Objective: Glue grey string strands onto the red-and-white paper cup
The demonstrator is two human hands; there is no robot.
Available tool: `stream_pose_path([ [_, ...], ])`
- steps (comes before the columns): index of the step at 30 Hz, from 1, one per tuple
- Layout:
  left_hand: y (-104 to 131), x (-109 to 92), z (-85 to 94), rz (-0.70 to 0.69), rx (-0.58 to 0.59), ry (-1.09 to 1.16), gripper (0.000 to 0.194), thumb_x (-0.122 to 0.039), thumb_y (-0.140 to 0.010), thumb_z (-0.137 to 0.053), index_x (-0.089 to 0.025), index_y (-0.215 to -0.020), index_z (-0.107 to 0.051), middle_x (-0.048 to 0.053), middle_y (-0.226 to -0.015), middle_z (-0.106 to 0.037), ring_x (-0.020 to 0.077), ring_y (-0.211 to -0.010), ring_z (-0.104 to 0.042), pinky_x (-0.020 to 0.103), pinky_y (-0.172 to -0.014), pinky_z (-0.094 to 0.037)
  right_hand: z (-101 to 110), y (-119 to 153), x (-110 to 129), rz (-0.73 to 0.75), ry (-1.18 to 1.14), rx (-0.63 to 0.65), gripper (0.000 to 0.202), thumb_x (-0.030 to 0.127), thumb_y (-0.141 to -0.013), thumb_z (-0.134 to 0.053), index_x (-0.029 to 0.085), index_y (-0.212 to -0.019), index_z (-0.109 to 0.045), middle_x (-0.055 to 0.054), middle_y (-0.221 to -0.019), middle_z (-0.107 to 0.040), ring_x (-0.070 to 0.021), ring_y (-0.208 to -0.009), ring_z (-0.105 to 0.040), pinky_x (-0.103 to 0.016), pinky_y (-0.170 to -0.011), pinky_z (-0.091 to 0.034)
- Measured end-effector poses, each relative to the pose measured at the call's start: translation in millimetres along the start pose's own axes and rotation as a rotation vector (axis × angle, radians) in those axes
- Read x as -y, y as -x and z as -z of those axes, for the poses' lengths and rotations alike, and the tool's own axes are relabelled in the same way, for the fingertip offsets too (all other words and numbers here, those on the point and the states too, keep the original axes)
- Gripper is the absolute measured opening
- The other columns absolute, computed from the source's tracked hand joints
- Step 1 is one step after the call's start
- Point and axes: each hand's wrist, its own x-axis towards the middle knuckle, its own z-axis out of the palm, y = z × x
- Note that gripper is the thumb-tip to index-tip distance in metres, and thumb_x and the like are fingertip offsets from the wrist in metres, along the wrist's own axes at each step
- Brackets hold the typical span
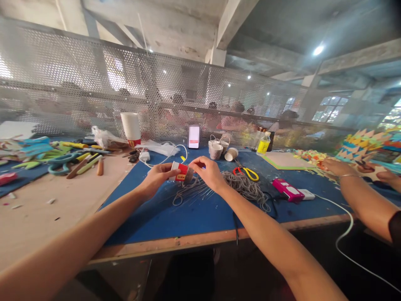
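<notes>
Perforated metal screen (84, 62) closes off the far side of the blue counter (144, 217), beyond the paper cup (181, 172), which serves as the reference point for this report. The cup, red and white, is held tilted on its side above the counter, a gray band of cord (189, 174) around its right-hand end.

Left hand (155, 179): the grip is closed on the white end of the cup, fingers behind and thumb in front. Right hand (208, 170): the grip is pinched, thumb and fingertips together just beside the banded end; whether a strand lies between them cannot be told.

Right of the cup lies a loose heap of gray cord (247, 186), with red-and-yellow scissors (250, 173) at its far edge. Gray-covered cups (215, 150) stand beyond the cup and to its right, one of them tipped over. A phone (194, 136) stands upright beyond the cup; a stack of paper cups (130, 125) is beyond it to the left. Well to its right, a co-worker's hand (338, 167) is at other material.

Assessment: the step in hand appears to be laying cord around the cup wall, partly done, with red surface uncovered. The next move calls for a steady left hold, light enough not to dent the paper, and even tension from the right. Slack could let the turns slip.
</notes>
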Motion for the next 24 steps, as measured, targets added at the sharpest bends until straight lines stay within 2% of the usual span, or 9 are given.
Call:
stream_pose_path([
  [7,1.5,-3.6,-3.0,-0.011,0.047,-0.057,0.031,-0.037,-0.076,-0.085,-0.017,-0.099,-0.085,0.008,-0.092,-0.083,0.0231,-0.080,-0.073,0.033,-0.077,-0.056,-3.6,1.1,1.4,0.090,0.037,-0.026,0.009,0.024,-0.094,-0.072,0.021,-0.087,-0.075,-0.001,-0.086,-0.069,-0.0142,-0.078,-0.066,-0.027,-0.081,-0.054],
  [14,-1.4,2.5,0.0,-0.017,0.110,-0.048,0.029,-0.036,-0.078,-0.085,-0.019,-0.102,-0.085,0.006,-0.093,-0.083,0.0215,-0.082,-0.073,0.032,-0.082,-0.055,-4.1,0.3,-3.1,0.048,0.127,-0.054,0.009,0.025,-0.092,-0.074,0.022,-0.084,-0.075,-0.001,-0.084,-0.068,-0.0152,-0.076,-0.065,-0.028,-0.078,-0.053],
  [24,1.6,-1.5,-1.2,0.012,0.106,-0.010,0.031,-0.037,-0.079,-0.085,-0.018,-0.104,-0.084,0.007,-0.095,-0.083,0.0229,-0.084,-0.074,0.033,-0.083,-0.056,-0.2,-0.9,-4.8,0.012,0.158,-0.063,0.011,0.026,-0.093,-0.073,0.022,-0.084,-0.073,-0.001,-0.088,-0.070,-0.0161,-0.079,-0.067,-0.029,-0.081,-0.053],
])
